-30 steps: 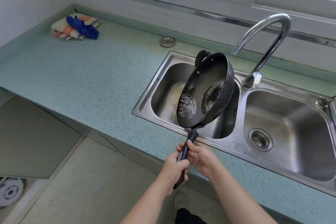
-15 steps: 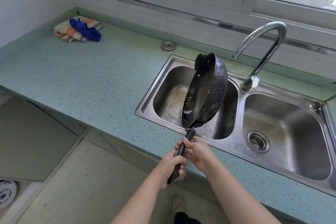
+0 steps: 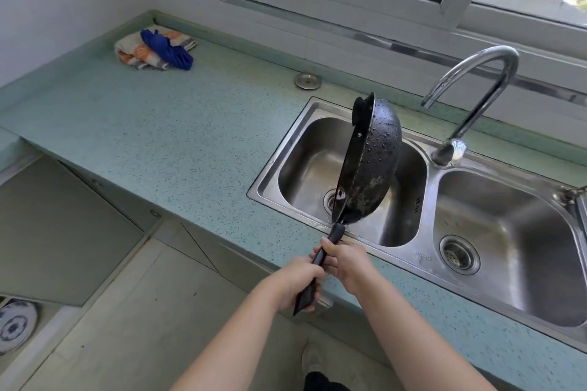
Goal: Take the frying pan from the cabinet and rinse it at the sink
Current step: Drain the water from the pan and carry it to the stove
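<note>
A black frying pan (image 3: 374,162) hangs over the left basin of the steel double sink (image 3: 279,149), turned on edge so its wet, beaded underside faces right. Both hands grip its long black handle: my left hand (image 3: 298,282) holds the lower end, my right hand (image 3: 346,260) holds just above it, near the sink's front rim. The chrome faucet (image 3: 470,98) arches behind the pan, its spout ending up and to the right of the pan; no water is seen running.
The green speckled counter (image 3: 158,136) carries a bundle of cloths (image 3: 158,49) at the back left and a metal sink plug (image 3: 307,80). An open cabinet door (image 3: 57,232) stands at the lower left, with a blue-patterned plate (image 3: 12,324) below. A window runs behind the sink.
The pan has rolled further onto its edge; its inside showed before, now mostly its underside shows. The hands have kept their grip on the handle.
</note>
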Motion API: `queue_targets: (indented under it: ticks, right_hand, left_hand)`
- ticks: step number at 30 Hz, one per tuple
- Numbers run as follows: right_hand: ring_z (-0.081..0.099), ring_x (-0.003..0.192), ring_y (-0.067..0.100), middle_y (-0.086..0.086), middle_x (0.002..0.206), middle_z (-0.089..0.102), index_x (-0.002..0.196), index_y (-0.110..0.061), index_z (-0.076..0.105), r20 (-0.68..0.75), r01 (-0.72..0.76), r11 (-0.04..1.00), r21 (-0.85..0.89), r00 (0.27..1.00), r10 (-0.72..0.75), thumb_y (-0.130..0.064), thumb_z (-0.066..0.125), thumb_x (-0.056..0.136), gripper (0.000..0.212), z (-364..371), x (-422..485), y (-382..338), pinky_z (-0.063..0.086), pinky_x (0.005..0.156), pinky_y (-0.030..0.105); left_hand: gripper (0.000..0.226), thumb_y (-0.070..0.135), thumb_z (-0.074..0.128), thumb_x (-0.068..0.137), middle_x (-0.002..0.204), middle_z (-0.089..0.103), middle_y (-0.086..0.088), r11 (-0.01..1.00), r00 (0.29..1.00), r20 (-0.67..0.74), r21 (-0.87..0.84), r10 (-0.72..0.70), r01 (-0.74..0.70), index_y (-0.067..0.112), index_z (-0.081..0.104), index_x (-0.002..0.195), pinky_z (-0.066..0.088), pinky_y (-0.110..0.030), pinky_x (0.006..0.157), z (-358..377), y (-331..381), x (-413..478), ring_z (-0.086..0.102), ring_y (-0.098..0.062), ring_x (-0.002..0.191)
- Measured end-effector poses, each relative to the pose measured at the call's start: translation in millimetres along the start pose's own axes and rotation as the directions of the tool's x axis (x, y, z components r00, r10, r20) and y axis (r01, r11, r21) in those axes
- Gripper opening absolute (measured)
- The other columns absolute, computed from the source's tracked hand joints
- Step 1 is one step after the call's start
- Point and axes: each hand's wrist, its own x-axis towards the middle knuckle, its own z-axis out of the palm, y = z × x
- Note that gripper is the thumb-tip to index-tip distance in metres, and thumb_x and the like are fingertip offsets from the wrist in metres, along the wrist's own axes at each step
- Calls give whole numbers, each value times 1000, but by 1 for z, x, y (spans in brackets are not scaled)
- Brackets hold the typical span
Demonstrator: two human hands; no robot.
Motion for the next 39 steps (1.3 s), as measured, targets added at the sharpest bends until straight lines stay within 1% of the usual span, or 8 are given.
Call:
queue_targets:
  ticks: [3, 5, 10, 13, 19, 22, 28, 39]
  right_hand:
    - [60, 63, 26, 14, 72, 59, 78, -1, 52, -30, -8, 1000, 13, 1000, 8, -1, 54, 91, 13, 2, 2, 1, 55, 60, 33]
    - [60, 65, 27, 15, 73, 59, 79, 0, 51, -48, -11, 1000, 17, 999, 12, 0, 55, 90, 12, 0, 4, 2, 53, 67, 36]
    - [62, 68, 29, 15, 75, 62, 81, -1, 53, -70, -10, 999, -47, 998, 7, -3, 59, 88, 10, 0, 8, 6, 53, 75, 40]
    - [64, 78, 33, 19, 81, 64, 81, -2, 54, -84, -1, 995, -96, 996, -7, -6, 63, 86, 11, 2, 12, 8, 55, 77, 40]
    - [65, 71, 30, 18, 80, 66, 96, 3, 56, -54, 4, 992, -130, 998, -12, -10, 65, 86, 19, 0, 13, 10, 55, 63, 33]
    - [64, 71, 31, 20, 80, 65, 104, 5, 54, -61, 8, 991, -135, 998, -16, -10, 65, 85, 27, 1, 14, 11, 56, 69, 35]
    - [65, 73, 32, 19, 80, 66, 100, 4, 55, -61, 19, 991, -136, 998, -28, -11, 66, 85, 24, 0, 14, 12, 56, 72, 36]
    - [64, 84, 35, 26, 92, 65, 103, 4, 55, -70, 30, 987, -161, 997, -41, -14, 66, 85, 28, 0, 15, 14, 53, 88, 45]
  left_hand:
    - [20, 4, 39, 81, 54, 42, -3, 985, 966, -213, 121, 147, -124, 20, 49, 86, 36, -20, 41, 14, -10, 5, 41, -14, 42]
    - [22, 3, 40, 81, 55, 43, -2, 980, 952, -242, 121, 186, -161, 21, 51, 88, 35, -19, 40, 20, -14, 8, 41, -15, 42]
    - [27, 0, 39, 82, 55, 42, -2, 985, 962, -213, 53, 172, -165, 24, 52, 84, 32, -18, 37, 15, -16, 9, 41, -11, 38]
    - [28, -2, 38, 81, 54, 42, -3, 988, 969, -191, 15, 155, -155, 22, 52, 87, 31, -17, 36, 10, -19, 12, 40, -7, 32]
    - [22, 0, 38, 82, 54, 40, -1, 991, 980, -158, -36, 124, -131, 17, 51, 86, 31, -18, 38, 10, -21, 14, 39, -9, 36]
    - [24, -1, 38, 82, 54, 40, 0, 991, 981, -157, -57, 113, -123, 20, 50, 81, 31, -17, 38, 7, -22, 14, 38, -8, 36]
    - [24, -1, 38, 82, 55, 41, -1, 990, 981, -152, -58, 118, -128, 19, 50, 80, 31, -16, 38, 8, -22, 14, 39, -7, 33]
    - [23, -1, 37, 81, 56, 40, -1, 989, 984, -129, -59, 124, -133, 19, 49, 80, 31, -17, 37, 6, -22, 13, 39, -8, 35]
